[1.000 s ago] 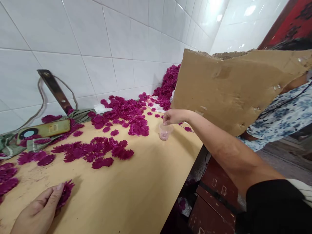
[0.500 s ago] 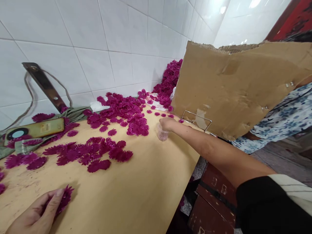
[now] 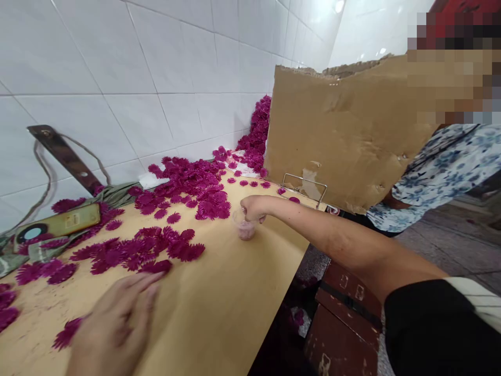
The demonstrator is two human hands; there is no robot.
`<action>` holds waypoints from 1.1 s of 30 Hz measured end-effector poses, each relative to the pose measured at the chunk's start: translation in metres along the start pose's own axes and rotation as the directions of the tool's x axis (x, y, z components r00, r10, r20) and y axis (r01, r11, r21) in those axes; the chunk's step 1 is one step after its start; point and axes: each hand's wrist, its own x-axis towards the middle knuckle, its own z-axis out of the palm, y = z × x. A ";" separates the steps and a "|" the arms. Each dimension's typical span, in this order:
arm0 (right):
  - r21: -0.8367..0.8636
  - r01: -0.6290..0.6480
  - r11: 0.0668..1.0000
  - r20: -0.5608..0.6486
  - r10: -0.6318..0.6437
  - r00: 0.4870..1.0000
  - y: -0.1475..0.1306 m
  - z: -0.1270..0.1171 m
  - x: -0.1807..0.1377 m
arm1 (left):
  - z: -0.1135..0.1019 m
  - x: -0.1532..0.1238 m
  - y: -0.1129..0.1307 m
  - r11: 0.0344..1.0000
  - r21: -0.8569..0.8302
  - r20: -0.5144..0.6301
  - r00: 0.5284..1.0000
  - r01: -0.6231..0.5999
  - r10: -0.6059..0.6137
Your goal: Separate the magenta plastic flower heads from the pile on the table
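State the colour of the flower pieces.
The flower pieces are deep magenta-purple, best seen in the head view.

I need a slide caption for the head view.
The right hand at a clear plastic cup, the left hand near scattered magenta flower pieces on a tan tabletop.

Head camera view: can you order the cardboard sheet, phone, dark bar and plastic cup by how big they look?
1. Cardboard sheet, by far.
2. Phone and dark bar: too alike to rank.
3. Plastic cup, partly covered by the right hand.
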 end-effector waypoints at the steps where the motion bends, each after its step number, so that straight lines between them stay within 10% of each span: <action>1: 0.045 0.028 0.999 0.012 -0.028 1.000 0.000 0.002 -0.004 | 0.010 0.006 0.026 0.985 0.027 0.107 0.980 -0.170 0.167; 4: 0.174 0.127 0.977 0.071 -0.141 0.988 0.003 0.008 -0.016 | 0.047 0.029 0.090 0.876 0.064 0.408 0.814 -0.477 0.414; 8: 0.368 0.255 0.894 0.134 -0.322 0.937 0.017 0.015 -0.027 | 0.087 0.056 0.117 0.788 0.129 0.751 0.579 -0.602 0.319; 15: 0.643 0.315 0.697 0.091 -0.479 0.873 0.031 0.030 -0.028 | 0.106 0.066 0.111 0.710 0.202 0.906 0.404 -0.674 0.126; 23: 0.592 0.325 0.737 0.020 -0.417 0.909 0.024 0.046 -0.032 | 0.076 0.060 0.125 0.838 0.124 0.860 0.479 -0.531 0.176; 27: 0.542 0.361 0.759 -0.123 -0.353 0.928 0.021 0.058 -0.031 | 0.064 0.053 0.118 0.919 0.205 0.590 0.792 -0.336 0.158; 29: 0.525 0.369 0.767 -0.241 -0.282 0.929 0.017 0.064 -0.032 | 0.063 0.049 0.113 0.925 0.267 0.469 0.875 -0.270 0.120; 33: 0.510 0.410 0.756 -0.358 -0.247 0.901 0.005 0.072 -0.035 | 0.060 0.044 0.112 0.842 0.357 0.504 0.842 -0.405 0.191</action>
